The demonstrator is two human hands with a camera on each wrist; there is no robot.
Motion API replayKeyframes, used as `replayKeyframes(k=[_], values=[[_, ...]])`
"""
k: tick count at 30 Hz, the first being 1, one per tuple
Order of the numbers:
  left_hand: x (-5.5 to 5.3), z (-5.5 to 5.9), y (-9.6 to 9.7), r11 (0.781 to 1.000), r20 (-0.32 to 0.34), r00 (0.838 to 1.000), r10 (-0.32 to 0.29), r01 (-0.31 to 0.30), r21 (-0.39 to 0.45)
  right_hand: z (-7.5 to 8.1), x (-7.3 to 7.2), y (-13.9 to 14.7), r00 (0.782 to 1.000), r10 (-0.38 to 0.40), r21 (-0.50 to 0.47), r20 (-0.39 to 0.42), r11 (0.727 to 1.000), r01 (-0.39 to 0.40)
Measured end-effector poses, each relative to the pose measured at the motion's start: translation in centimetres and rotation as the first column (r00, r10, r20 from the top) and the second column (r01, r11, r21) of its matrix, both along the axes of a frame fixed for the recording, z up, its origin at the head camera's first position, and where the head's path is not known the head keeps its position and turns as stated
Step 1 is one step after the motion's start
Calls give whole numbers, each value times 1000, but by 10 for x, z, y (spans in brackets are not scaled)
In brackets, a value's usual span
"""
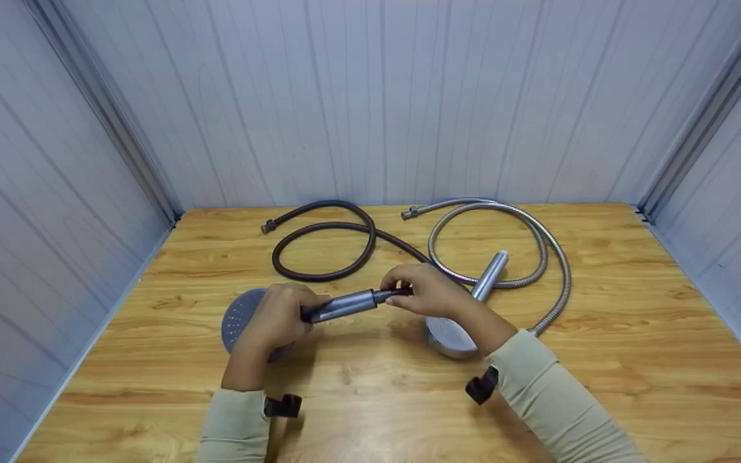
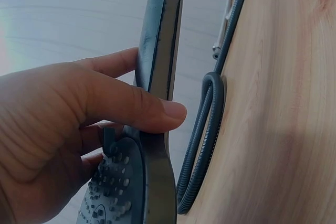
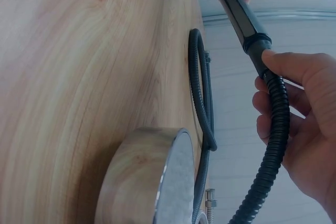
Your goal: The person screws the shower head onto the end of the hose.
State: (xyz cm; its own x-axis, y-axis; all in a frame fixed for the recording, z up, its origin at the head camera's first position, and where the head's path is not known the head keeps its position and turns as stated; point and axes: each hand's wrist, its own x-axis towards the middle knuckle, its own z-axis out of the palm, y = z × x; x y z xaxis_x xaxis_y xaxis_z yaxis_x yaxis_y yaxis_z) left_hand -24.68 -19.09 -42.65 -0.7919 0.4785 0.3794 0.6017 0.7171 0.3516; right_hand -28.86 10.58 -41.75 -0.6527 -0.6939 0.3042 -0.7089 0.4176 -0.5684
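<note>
Over the wooden table (image 1: 357,418), we are working with the dark hose (image 3: 281,114), which is lying partly in a loop at the rear left and rising to our grasp at one end. We are expecting it to be light, bendy and inclined to spring, so we are favouring a hold close to that end. We are holding the dark shower head (image 1: 345,306) above the table, left of centre, its handle pointing right and its spray face turned up. We are judging it stiff, fairly light and smooth enough to slip, so its neck is offering the surest purchase. Our left hand (image 1: 278,315) is curling its fingers round there. Our right hand (image 1: 428,292) is pinching the hose's smooth end sleeve (image 3: 258,56) against the handle's tip; whether threads are biting, we are unable to tell.

Around us, the silver hose (image 1: 568,283) is lying looped at the rear right, close to the dark one, so we are watching for tangles. The silver shower head (image 1: 453,341) is lying beneath our right forearm, crowding that side. The black wrist camera (image 1: 481,386) is hanging near it, risking a knock. The dark hose's end nut (image 1: 268,226) is resting rear left, out of the way.
</note>
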Motion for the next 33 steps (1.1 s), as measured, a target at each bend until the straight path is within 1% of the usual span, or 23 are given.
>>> replayKeyframes(k=[4,8,12,15,20,22,26,33], values=[[0,1,0,1000,19,1000,15,-15,-8,0,0,0,1000,-3,1,2,1000,3],[1,2,1,1000,18,1000,16,-16,-11,0,1,0,1000,-7,14,3,1000,7],[2,2,1,1000,-12,1000,6,-6,-18,1,1,0,1000,-2,20,14,1000,2],[2,2,1,1000,-49,999,1,-3,-27,1,1,-1,999,2,27,34,1000,-3],[0,1,1,1000,-107,994,5,-8,-30,1,0,-2,998,13,48,56,999,-16],[0,0,2,1000,-119,993,10,-13,-28,0,0,-3,998,16,68,58,997,-20],[0,0,2,999,-119,993,20,-24,-28,0,-1,-3,998,17,87,63,996,-22],[1,2,1,998,-105,993,48,-52,-35,-2,-1,-3,996,7,26,88,1000,-9]])
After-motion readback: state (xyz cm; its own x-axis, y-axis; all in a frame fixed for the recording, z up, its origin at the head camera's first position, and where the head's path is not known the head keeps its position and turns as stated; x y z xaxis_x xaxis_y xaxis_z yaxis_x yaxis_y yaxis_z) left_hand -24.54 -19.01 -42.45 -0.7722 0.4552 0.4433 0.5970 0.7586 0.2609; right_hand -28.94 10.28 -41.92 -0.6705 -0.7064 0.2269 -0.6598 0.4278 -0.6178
